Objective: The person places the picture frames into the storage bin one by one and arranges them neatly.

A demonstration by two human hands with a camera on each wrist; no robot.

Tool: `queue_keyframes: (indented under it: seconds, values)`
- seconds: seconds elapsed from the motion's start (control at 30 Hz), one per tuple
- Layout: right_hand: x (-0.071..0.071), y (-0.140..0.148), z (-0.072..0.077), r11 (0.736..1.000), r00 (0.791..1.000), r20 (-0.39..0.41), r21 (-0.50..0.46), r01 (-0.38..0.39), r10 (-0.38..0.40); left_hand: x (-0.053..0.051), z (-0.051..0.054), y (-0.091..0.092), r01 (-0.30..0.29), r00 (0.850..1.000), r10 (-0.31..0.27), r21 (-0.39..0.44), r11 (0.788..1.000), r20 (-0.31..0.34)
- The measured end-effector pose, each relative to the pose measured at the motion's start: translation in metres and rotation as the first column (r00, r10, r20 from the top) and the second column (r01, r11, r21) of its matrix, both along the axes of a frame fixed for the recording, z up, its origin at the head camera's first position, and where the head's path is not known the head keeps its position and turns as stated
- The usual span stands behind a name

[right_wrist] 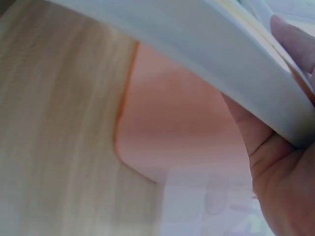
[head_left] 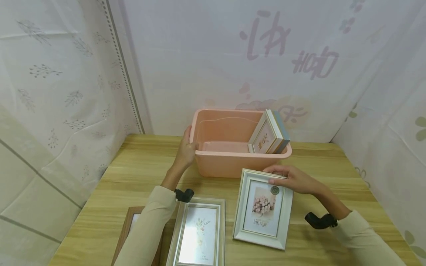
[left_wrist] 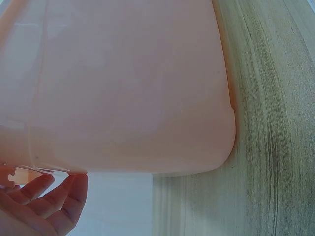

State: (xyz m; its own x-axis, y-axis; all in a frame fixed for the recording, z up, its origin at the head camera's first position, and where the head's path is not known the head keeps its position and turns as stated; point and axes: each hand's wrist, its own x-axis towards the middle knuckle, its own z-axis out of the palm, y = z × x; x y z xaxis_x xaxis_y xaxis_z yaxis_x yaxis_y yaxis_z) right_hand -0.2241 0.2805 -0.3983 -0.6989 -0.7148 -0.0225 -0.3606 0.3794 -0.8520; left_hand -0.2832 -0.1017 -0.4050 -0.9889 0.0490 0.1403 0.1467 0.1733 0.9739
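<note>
My left hand [head_left: 185, 150] grips the left rim of a pink plastic bin [head_left: 229, 165], thumb over the edge and fingers outside; the left wrist view shows the fingertips [left_wrist: 74, 196] against the bin's wall. In my right hand [head_left: 297, 180] is a white picture frame [head_left: 263, 212] with a pink-flower print, pinched at its upper right corner. It is tilted, in front of the bin; whether its lower edge touches the table cannot be told. Inside the bin's right end, several frames lean together, a white one [head_left: 265, 136] in front and a blue-grey one [head_left: 282, 129] behind.
On the wooden table [head_left: 133, 166], a pale silver-edged frame [head_left: 199, 232] lies flat at front centre. Left of it, a brown frame [head_left: 125, 229] is partly hidden under my left forearm. Printed cloth [head_left: 199, 55] hangs behind the bin and along both sides.
</note>
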Motion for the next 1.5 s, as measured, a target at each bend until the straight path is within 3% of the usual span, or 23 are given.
queue_keyframes:
  seconds: [0.27, 0.57, 0.77, 0.97, 1.1, 1.33, 1.5]
  values:
    - [0.001, 0.001, 0.03, 0.993, 0.991, -0.088, 0.054, 0.107, -0.102, 0.001, 0.001, 0.0, 0.0, 1.0, 0.0, 0.006, 1.0, -0.01]
    - [-0.003, 0.0, 0.063, 0.992, 0.982, -0.159, -0.091, 0.086, -0.1, 0.0, 0.001, 0.0, 0.013, 1.0, -0.014, 0.01, 1.0, 0.008]
    - [-0.007, -0.001, 0.08, 0.979, 0.977, -0.185, -0.191, 0.069, -0.105, 0.002, 0.0, 0.001, -0.001, 1.0, 0.0, -0.005, 1.0, -0.019]
    - [-0.012, -0.004, 0.096, 0.966, 0.94, -0.285, -0.227, 0.123, -0.187, 0.002, -0.001, 0.001, 0.018, 0.999, -0.018, -0.005, 1.0, -0.041]
    - [-0.014, -0.005, 0.106, 0.952, 0.923, -0.306, -0.266, 0.152, -0.232, 0.003, 0.0, 0.0, 0.023, 0.999, -0.024, -0.008, 1.0, -0.042]
    - [-0.016, -0.01, 0.121, 0.905, 0.885, -0.306, -0.352, 0.237, -0.35, 0.002, -0.001, -0.001, 0.029, 0.999, -0.03, -0.028, 0.999, -0.042]
    - [-0.018, -0.016, 0.131, 0.871, 0.857, -0.294, -0.394, 0.294, -0.423, 0.013, 0.018, 0.001, 0.033, 0.999, -0.033, 0.009, 0.999, 0.008]
